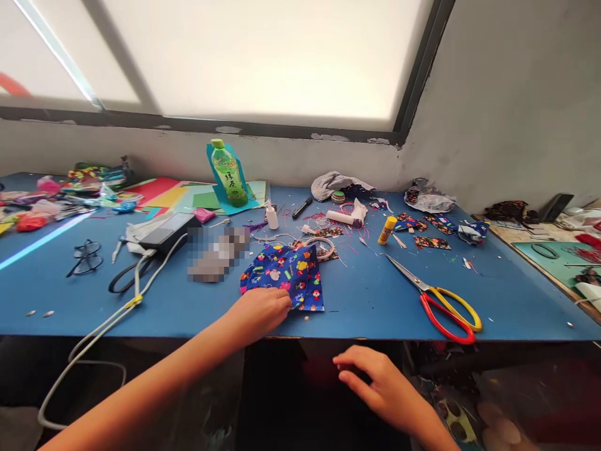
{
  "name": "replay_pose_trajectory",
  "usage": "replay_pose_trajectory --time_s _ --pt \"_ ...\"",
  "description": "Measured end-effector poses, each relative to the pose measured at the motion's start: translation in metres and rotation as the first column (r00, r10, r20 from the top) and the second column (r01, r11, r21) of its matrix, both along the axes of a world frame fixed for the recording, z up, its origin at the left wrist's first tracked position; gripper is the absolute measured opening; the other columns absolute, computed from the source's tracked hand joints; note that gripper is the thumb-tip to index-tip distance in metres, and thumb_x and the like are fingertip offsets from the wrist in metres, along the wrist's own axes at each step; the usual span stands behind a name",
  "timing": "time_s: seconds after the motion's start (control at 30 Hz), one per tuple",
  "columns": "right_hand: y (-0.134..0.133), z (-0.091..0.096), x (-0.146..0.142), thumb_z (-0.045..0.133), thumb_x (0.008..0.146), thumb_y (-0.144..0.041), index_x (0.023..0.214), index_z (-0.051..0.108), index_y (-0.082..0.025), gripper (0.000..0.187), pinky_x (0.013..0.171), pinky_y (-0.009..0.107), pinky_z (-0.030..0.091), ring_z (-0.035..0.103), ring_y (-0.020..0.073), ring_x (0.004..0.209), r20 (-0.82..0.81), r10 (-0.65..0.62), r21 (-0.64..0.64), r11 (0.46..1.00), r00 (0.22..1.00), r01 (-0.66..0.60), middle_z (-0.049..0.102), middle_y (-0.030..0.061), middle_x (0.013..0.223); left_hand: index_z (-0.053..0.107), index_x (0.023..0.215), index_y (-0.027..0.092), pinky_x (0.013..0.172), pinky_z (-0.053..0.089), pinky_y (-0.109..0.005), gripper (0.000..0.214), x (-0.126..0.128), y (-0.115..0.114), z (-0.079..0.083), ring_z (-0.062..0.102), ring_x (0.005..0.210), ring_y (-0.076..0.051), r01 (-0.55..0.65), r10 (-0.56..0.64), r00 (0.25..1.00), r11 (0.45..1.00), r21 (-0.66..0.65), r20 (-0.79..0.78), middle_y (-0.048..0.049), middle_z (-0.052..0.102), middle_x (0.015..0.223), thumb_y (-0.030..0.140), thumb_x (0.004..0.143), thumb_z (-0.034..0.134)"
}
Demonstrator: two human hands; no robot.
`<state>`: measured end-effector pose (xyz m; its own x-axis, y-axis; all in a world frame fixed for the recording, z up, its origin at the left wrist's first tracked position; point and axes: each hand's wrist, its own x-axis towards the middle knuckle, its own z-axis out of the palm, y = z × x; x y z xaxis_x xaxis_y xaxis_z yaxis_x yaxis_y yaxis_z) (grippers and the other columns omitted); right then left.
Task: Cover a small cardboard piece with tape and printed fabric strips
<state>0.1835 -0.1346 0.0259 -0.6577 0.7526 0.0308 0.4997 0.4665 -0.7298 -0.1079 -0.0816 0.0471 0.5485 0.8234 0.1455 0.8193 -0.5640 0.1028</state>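
A dark blue piece of cloth (282, 269) printed with small cartoon figures lies near the front edge of the table. My left hand (260, 313) is closed on its near edge; the fingertips are mostly hidden behind the hand. Just past the table's edge, to the right and lower, my right hand (375, 382) hangs in the air with curled fingers apart and nothing between them. A pair of scissors (429, 289) with one red and one yellow handle lies to the right, blades slightly parted. Behind the cloth is a white cable coil (323, 248).
A yellow glue stick (387, 230), a small white bottle (271, 216), a black marker (302, 208) and fabric scraps (432, 242) lie beyond. A green drink bottle (228, 175) stands at the back. On the left are glasses (86, 258) and a black box (171, 233) with cables.
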Motion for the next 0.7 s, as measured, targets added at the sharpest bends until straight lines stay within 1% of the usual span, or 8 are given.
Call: replay_pose_trajectory --time_s 0.07,0.13,0.23,0.4,0.47,0.57,0.63,0.7 --pt "0.012 -0.01 -0.022 0.052 0.093 -0.029 0.133 0.05 -0.02 0.04 0.096 0.038 0.052 0.058 0.024 0.118 -0.097 -0.08 0.264 0.959 0.992 0.103 0.06 0.0126 0.128 0.062 0.085 0.017 0.07 0.051 -0.027 0.02 0.006 -0.005 0.017 0.067 0.076 -0.018 -0.052 0.049 0.996 0.998 0.034 0.076 -0.0059 0.069 0.082 0.019 0.09 0.044" --pt "0.024 -0.015 -0.037 0.055 0.091 -0.027 0.148 0.025 -0.022 0.064 0.104 0.047 0.045 0.041 0.0284 0.135 -0.164 -0.133 0.498 0.844 0.978 0.198 0.044 0.0164 0.144 0.059 0.089 0.017 0.067 0.049 -0.025 0.016 0.011 -0.015 0.038 0.064 0.069 -0.016 -0.061 0.054 0.953 0.998 0.012 0.298 -0.0036 0.068 0.077 0.021 0.09 0.044" --pt "0.037 -0.009 -0.043 0.06 0.088 -0.028 0.152 0.006 -0.027 0.084 0.111 0.056 0.032 0.022 0.0313 0.144 -0.217 -0.159 0.57 0.78 0.963 0.258 0.029 0.016 0.153 0.056 0.086 0.018 0.058 0.046 -0.02 0.011 0.018 -0.036 0.066 0.057 0.06 -0.011 0.048 0.071 0.753 0.986 -0.162 0.654 0.0005 0.063 0.07 0.023 0.089 0.046" --pt "0.044 0.008 -0.025 0.068 0.08 -0.047 0.142 0.03 -0.026 0.075 0.11 0.05 0.034 0.041 0.0301 0.133 -0.295 -0.193 -0.091 0.981 0.936 0.174 0.043 0.0131 0.144 0.055 0.078 0.019 0.045 0.038 -0.016 0.023 0.019 -0.063 0.073 0.046 0.049 -0.008 0.135 0.512 0.116 0.841 -0.524 0.851 0.004 0.053 0.058 0.041 0.083 0.059" --pt "0.045 0.009 -0.018 0.066 0.08 -0.052 0.13 0.046 -0.025 0.06 0.103 0.045 0.042 0.054 0.0272 0.119 -0.357 -0.2 -0.368 0.928 0.913 0.059 0.055 0.0105 0.128 0.055 0.075 0.018 0.047 0.04 -0.016 0.029 0.016 -0.062 0.065 0.047 0.051 -0.008 0.125 0.587 -0.047 0.806 -0.579 0.808 0.0041 0.053 0.059 0.045 0.077 0.066" --pt "0.05 0.01 -0.015 0.066 0.08 -0.052 0.124 0.049 -0.029 0.053 0.082 0.036 0.053 0.063 0.0197 0.095 -0.439 -0.355 -0.638 0.77 0.825 -0.008 0.054 0.0051 0.12 0.058 0.079 0.018 0.05 0.044 -0.017 0.03 0.012 -0.05 0.049 0.05 0.055 -0.009 0.067 0.617 -0.166 0.785 -0.616 0.769 0.0039 0.055 0.064 0.045 0.073 0.069" --pt "0.053 0.013 -0.015 0.073 0.076 -0.045 0.127 0.046 -0.034 0.058 0.078 0.032 0.053 0.064 0.0157 0.09 -0.462 -0.472 -0.713 0.701 0.751 0.002 0.052 0.0022 0.122 0.058 0.082 0.019 0.053 0.046 -0.018 0.029 0.011 -0.041 0.038 0.052 0.057 -0.01 0.039 0.639 -0.21 0.762 -0.647 0.74 0.0041 0.056 0.066 0.043 0.073 0.069" --pt "0.057 0.021 -0.013 0.077 0.074 -0.036 0.125 0.047 -0.033 0.059 0.082 0.03 0.052 0.064 0.0139 0.09 -0.491 -0.497 -0.711 0.703 0.715 0.001 0.056 0.0008 0.116 0.058 0.085 0.018 0.054 0.047 -0.019 0.03 0.01 -0.035 0.028 0.054 0.059 -0.011 0.019 0.666 -0.228 0.733 -0.68 0.711 0.0041 0.057 0.068 0.043 0.071 0.07"
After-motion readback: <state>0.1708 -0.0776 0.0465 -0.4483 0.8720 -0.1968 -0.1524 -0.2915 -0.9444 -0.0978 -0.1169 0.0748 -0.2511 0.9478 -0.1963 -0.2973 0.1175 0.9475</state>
